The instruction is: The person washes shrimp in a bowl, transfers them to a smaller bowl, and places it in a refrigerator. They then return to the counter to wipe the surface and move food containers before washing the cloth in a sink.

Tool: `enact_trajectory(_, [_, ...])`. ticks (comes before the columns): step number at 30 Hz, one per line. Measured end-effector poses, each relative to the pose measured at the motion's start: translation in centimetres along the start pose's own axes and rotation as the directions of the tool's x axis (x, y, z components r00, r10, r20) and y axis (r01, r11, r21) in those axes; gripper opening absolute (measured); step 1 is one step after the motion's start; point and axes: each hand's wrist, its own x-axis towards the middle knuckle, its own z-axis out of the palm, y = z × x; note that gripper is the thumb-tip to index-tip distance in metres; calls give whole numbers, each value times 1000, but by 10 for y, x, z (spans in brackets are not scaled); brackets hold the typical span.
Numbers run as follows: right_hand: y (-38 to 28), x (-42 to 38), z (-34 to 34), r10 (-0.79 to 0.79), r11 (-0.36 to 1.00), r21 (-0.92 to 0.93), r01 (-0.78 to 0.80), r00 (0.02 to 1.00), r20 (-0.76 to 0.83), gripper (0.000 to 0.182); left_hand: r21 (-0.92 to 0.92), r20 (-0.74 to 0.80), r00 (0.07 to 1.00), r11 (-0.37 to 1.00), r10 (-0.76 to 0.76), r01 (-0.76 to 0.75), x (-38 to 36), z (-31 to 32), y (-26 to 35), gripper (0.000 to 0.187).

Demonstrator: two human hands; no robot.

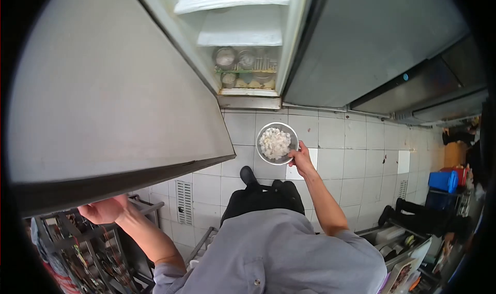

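My right hand [301, 155] grips the rim of a round metal bowl [261, 156], with the thumb over the inside edge. In the bowl lies a heap of whitish, wet-looking pieces [275, 142]; their exact kind is not clear. The bowl is held above the tiled floor, in front of the open refrigerator [250, 101]. Off to the left, my left hand [105, 210] is at the outer edge of the grey refrigerator door [119, 97], its fingers curled against it and partly hidden by it.
Inside the refrigerator, metal bowls [225, 58] stand on the lower shelves, below a white-lined shelf [240, 30]. More steel cabinets [377, 40] line the right. A cluttered rack [98, 252] stands lower left. Another person's dark-clothed legs [423, 214] show at right, near a blue bin [443, 181].
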Motion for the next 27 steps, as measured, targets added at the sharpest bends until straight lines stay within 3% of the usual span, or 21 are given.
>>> enact_trajectory(4, [-1, 29, 57, 45, 997, -57, -42, 997, 60, 72, 179, -171, 977, 979, 125, -94, 2, -39, 32, 46])
enact_trajectory(5, [-5, 31, 69, 56, 996, -78, -52, 997, 50, 71, 238, -146, 976, 964, 161, -123, -16, -93, 53, 55])
enact_trajectory(13, [-24, 73, 89, 119, 981, -172, -94, 983, 140, 88, 496, -432, 834, 862, 344, -99, -37, -132, 71, 52])
enact_trajectory(17, [-61, 90, 93, 151, 959, -262, -110, 978, 142, 87, 571, -630, 651, 821, 425, 16, -119, -118, 32, 51])
enact_trajectory(18, [-70, 93, 93, 118, 963, -258, -75, 981, 153, 75, 570, -679, 591, 820, 435, 50, -147, -107, 16, 51])
enact_trajectory(20, [-68, 118, 89, 83, 966, -256, -39, 984, 161, 53, 562, -771, 438, 817, 462, 127, -191, -81, -38, 50])
enact_trajectory(22, [-72, 150, 77, 43, 957, -288, 1, 988, 145, 51, 576, -810, 232, 805, 539, 142, -218, -53, -95, 49])
enact_trajectory(24, [-65, 189, 65, 1, 937, -349, 33, 995, 97, 52, 560, -675, 583, 829, 452, 4, -255, -61, -118, 50])
enact_trajectory(26, [-53, 232, 51, 19, 941, -338, 13, 996, 92, 44, 627, -673, 508, 779, 538, 6, -289, -41, -116, 52])
enact_trajectory(27, [-61, 256, 55, 3, 933, -359, 23, 998, 70, 42, 775, -599, -113, 609, 793, 171, -192, -33, -165, 54])
